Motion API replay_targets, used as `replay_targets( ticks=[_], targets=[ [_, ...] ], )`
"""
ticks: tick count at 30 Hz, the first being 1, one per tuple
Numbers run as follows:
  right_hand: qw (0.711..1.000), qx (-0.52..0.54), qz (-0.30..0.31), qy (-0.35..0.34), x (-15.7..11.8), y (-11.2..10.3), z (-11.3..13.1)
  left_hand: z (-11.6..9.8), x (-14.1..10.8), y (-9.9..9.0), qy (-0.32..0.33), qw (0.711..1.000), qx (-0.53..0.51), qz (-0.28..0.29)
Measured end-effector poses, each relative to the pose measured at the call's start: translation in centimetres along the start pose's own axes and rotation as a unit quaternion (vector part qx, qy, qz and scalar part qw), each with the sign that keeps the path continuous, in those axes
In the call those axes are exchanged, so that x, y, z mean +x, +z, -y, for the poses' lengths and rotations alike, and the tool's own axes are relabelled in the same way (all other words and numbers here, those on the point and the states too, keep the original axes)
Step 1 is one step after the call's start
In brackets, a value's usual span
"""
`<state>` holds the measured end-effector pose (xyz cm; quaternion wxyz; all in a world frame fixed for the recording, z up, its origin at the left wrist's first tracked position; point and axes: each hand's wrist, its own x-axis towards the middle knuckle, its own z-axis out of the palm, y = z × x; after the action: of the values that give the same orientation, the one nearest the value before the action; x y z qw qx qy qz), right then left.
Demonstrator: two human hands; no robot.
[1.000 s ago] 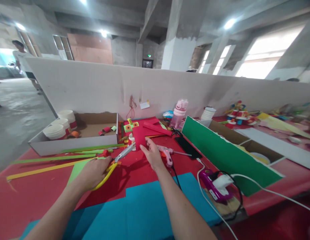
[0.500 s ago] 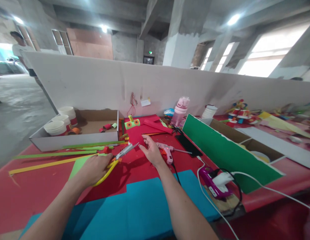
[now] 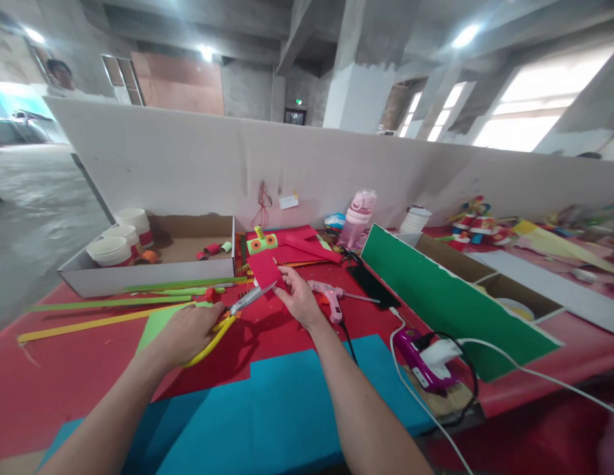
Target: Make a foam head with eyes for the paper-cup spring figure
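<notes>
My left hand (image 3: 197, 330) is closed round the yellow handles of a pair of scissors (image 3: 222, 328), whose blades point up and to the right. A small piece of red paper (image 3: 265, 268) is pinched between the thumb and fingers of my right hand (image 3: 298, 297). The blade tips lie against the paper's lower edge, close to my right fingertips; I cannot tell whether they cut into it. Under my left hand lies a light green paper sheet (image 3: 151, 324). A pink glue gun (image 3: 331, 298) rests just right of my right hand.
A white-walled box (image 3: 153, 277) with paper cups (image 3: 109, 253) stands at the left behind green paper strips (image 3: 109, 305). Blue sheets (image 3: 287, 402) cover the front. To the right are a phone (image 3: 371, 287), a purple power strip (image 3: 426, 366) with cables, and a green-sided box (image 3: 450, 300).
The red paper has turned in my right hand and shifted slightly left. My left hand and the scissors have barely moved. A person beyond the partition has moved right.
</notes>
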<state>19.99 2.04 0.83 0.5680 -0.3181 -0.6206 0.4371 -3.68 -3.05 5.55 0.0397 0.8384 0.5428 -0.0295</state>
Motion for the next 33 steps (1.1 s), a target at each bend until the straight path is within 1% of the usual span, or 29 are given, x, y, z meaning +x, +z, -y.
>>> replay_targets(
  ticks=[5, 13, 19, 23, 25, 30, 33],
  targets=[
    [1.000, -0.005, -0.003, 0.001, 0.0, 0.0, -0.1, 0.1, 0.1, 0.2, -0.008, 1.000, -0.011, 0.002],
    [1.000, -0.018, 0.003, 0.009, -0.1, -0.1, -0.1, 0.1, 0.0, 0.2, 0.004, 1.000, -0.010, 0.002],
    [0.999, -0.038, -0.013, 0.000, -0.1, -0.3, -0.1, 0.5, 0.3, 0.4, -0.006, 1.000, 0.000, -0.001],
    [0.999, 0.014, -0.005, 0.040, -0.2, -0.1, 0.3, 0.9, 0.5, 0.6, -0.009, 1.000, 0.002, -0.008],
    [0.998, 0.024, -0.005, 0.052, -0.2, -0.1, 0.3, 1.0, 0.4, 0.7, -0.007, 1.000, 0.006, -0.013],
    [1.000, -0.016, 0.007, 0.013, -0.2, -0.2, 0.0, 1.0, 0.2, 0.7, -0.009, 1.000, 0.007, -0.011],
    [0.999, -0.033, 0.020, 0.001, -0.3, -0.2, 0.0, 0.8, 0.2, 0.5, -0.010, 1.000, 0.005, -0.010]
  ],
)
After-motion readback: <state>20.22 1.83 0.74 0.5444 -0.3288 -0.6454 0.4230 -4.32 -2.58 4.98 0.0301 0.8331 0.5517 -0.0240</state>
